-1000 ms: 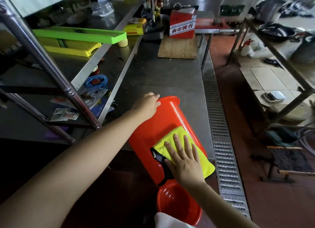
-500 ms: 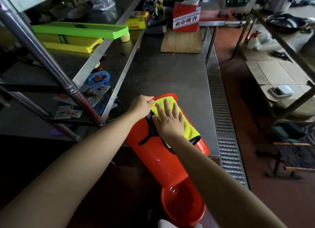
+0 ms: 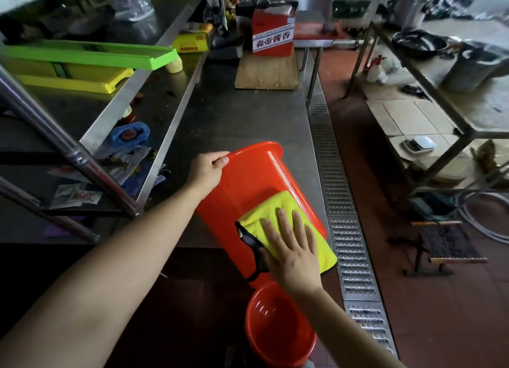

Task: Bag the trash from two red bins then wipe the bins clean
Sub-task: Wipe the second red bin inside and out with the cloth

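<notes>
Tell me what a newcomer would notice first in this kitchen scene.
The tilted red bin at the steel counter's near edge, its rim held in the left hand's grip. The right hand presses a yellow cloth flat on its side. A second red bin stands below.

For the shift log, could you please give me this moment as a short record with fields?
stage: wiping the outside of a bin
bin being wiped: red bin, tipped over on the steel counter
left hand: grips the bin's end
right hand: flat on the yellow cloth, pressing it to the bin's side
second bin: upright, below the counter edge
bag: not in view
</notes>
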Demonstrator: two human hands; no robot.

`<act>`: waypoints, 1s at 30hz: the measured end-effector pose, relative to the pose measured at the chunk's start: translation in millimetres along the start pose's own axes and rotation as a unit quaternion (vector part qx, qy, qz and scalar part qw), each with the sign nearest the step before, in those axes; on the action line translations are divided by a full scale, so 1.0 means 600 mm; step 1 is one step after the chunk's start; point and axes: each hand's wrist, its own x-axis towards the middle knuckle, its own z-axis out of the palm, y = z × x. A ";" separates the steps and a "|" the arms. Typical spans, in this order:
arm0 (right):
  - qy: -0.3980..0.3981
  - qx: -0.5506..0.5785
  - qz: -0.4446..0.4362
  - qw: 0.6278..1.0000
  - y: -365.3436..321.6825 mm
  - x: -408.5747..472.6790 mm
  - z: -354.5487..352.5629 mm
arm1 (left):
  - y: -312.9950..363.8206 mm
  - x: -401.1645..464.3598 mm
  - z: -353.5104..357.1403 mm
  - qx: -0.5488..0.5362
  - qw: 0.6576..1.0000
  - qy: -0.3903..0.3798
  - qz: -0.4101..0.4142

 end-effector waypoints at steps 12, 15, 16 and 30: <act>-0.041 -0.102 -0.041 0.993 0.048 0.068 -0.009 | -0.065 0.038 -0.018 -0.094 0.985 -0.111 -0.088; -0.044 -0.107 -0.044 0.992 0.042 0.071 -0.004 | -0.034 0.053 -0.040 -0.052 0.984 -0.157 -0.069; -0.048 -0.109 -0.047 0.992 0.041 0.070 -0.004 | -0.016 0.059 -0.039 -0.030 0.986 -0.154 -0.054; -0.058 -0.064 -0.020 0.996 0.020 0.149 -0.016 | 0.056 0.054 0.005 0.034 0.993 -0.115 -0.001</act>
